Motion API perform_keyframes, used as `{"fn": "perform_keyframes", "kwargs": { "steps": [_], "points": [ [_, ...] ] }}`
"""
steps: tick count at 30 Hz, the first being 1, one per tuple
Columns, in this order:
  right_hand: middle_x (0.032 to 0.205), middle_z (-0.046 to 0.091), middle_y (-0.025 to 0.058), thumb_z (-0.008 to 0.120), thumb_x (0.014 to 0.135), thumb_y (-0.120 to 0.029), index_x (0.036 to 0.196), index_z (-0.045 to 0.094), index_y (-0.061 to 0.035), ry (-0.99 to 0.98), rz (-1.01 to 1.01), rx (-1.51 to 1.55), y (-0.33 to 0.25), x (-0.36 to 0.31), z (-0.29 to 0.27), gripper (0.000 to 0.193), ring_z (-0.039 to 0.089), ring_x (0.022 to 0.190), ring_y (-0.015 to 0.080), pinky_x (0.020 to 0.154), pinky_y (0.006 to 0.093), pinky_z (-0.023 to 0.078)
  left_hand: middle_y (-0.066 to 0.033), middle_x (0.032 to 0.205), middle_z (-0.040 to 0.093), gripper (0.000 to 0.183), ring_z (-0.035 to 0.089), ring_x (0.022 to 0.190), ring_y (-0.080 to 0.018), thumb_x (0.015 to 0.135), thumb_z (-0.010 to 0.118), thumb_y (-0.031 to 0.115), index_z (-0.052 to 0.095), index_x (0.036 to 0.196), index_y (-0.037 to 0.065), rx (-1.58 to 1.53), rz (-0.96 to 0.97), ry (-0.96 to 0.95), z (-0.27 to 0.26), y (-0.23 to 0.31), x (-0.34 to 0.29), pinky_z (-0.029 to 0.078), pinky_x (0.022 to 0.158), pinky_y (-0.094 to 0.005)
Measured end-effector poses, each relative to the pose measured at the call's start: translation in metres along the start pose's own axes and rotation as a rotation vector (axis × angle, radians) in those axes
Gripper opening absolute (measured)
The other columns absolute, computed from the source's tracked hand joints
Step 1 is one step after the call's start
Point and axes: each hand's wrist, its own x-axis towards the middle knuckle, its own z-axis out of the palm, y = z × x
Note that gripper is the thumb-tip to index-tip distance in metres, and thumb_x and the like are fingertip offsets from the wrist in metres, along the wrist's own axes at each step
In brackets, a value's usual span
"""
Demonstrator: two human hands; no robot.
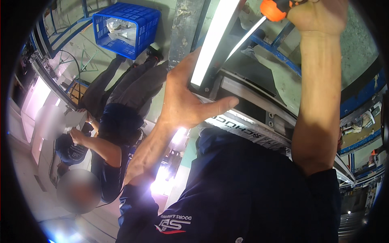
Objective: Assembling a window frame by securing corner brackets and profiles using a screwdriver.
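My right hand (318,17), at the top right, is closed around the orange and black handle of a screwdriver (274,10). The bright shaft slants down to the left, its tip close to the inner corner of a metal frame (253,96). My left hand (182,97) lies against that corner, wrapped around the outer side of the upright profile (214,38), which has a glaring white face. Its thumb stretches out across the lower dark profile; the other fingers are hidden behind the upright one. Two screw heads (271,118) show on the lower profile.
Left of me, people in dark clothes (107,154) stand close, one hand holding a pale box (75,120). A blue plastic crate (146,34) with clear bags inside is at the upper left. Blue metal rails (279,56) pass behind the frame; loaded shelves (358,135) line the right.
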Motion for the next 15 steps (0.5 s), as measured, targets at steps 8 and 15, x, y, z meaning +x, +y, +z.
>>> {"fn": "perform_keyframes", "kwargs": {
  "steps": [8,15],
  "points": [
    [0.060,0.048,-0.0054,0.055,0.108,-0.034,0.079,0.049,-0.0174,0.512,0.460,0.810,-0.029,-0.007,0.023,0.034,0.046,0.049,0.0078,0.050,0.0269,0.045,-0.0196,0.125,0.069,0.091,0.067,0.115,-0.0255,0.066,0.096,0.018,0.054,0.143,-0.007,0.004,0.003,0.007,0.006,0.005,0.006,0.052,0.101,-0.0378],
    [0.069,0.067,0.0034,0.048,0.110,-0.037,0.074,0.063,-0.0110,0.050,0.020,-0.168,-0.014,-0.003,0.001,0.046,0.071,0.063,0.0198,0.060,0.0370,0.061,-0.0195,0.124,0.069,0.090,0.067,0.114,-0.0258,0.067,0.096,0.018,0.054,0.143,-0.007,-0.035,-0.021,0.018,0.004,0.003,0.004,0.053,0.100,-0.0380]
  ]
}}
